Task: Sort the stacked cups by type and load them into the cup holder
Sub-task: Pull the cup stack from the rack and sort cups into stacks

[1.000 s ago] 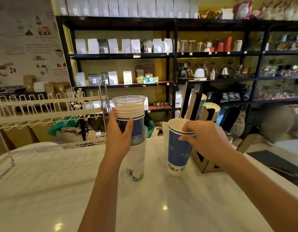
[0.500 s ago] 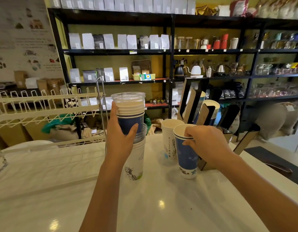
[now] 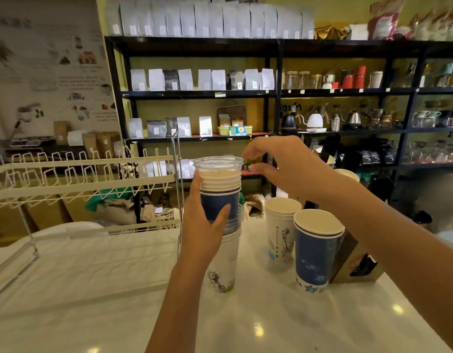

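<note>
**Right hand leaves the blue cup and reaches for the stack**

Since half a second ago the right hand (image 3: 286, 169) has let go of the blue cup (image 3: 316, 250) and risen to the rim of the mixed stack, fingers spread and empty, thumb and forefinger just beside the clear cup (image 3: 217, 165) on top.

At far left a white wire rack (image 3: 80, 179) stands on the pale counter (image 3: 118, 289). Right of it the left hand (image 3: 203, 225) is clamped around the middle of the cup stack (image 3: 221, 212), which rests upright on the counter: a white printed cup at the bottom, blue and white ones nested above. Further right stand a white cup (image 3: 281, 230) and, nearer, the released blue cup, upright and close together. Behind them, partly hidden by the right arm, sits the cup holder (image 3: 355, 261).
</note>
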